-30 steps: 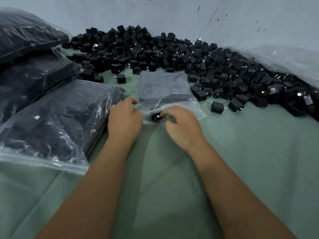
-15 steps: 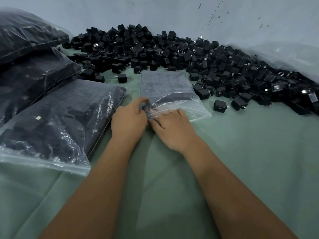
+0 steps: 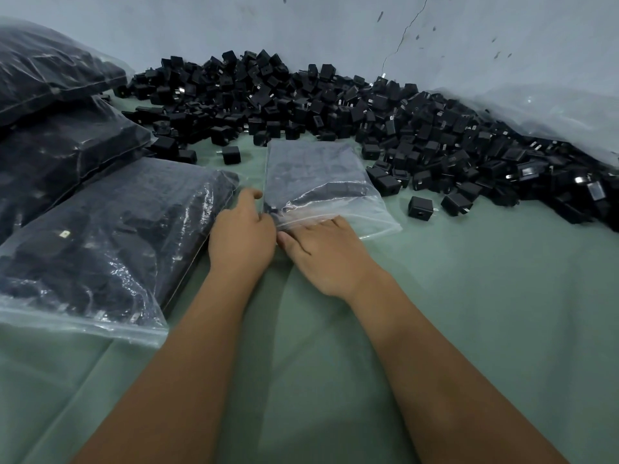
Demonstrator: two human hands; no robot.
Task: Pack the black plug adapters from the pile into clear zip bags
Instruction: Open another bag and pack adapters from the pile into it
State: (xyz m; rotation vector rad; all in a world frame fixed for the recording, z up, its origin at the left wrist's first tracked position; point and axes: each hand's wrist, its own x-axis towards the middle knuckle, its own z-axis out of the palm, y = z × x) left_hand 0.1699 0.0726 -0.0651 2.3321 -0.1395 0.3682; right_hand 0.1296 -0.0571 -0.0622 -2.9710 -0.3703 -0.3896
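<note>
Three full bags [image 3: 87, 242] lie at the left. The left hand [image 3: 241, 239] pinches the corner of the small bag [image 3: 321, 189]; the right hand [image 3: 321, 249] lies flat, fingers spread, on its zip edge. Press evenly along the strip. The bag looks clear and dark-filled, before the pile [image 3: 335, 108].

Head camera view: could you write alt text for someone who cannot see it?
Two bare hands, left hand and right hand, work the near end of a clear zip bag on green cloth, before a pile of black plug adapters; filled bags lie left.
</note>
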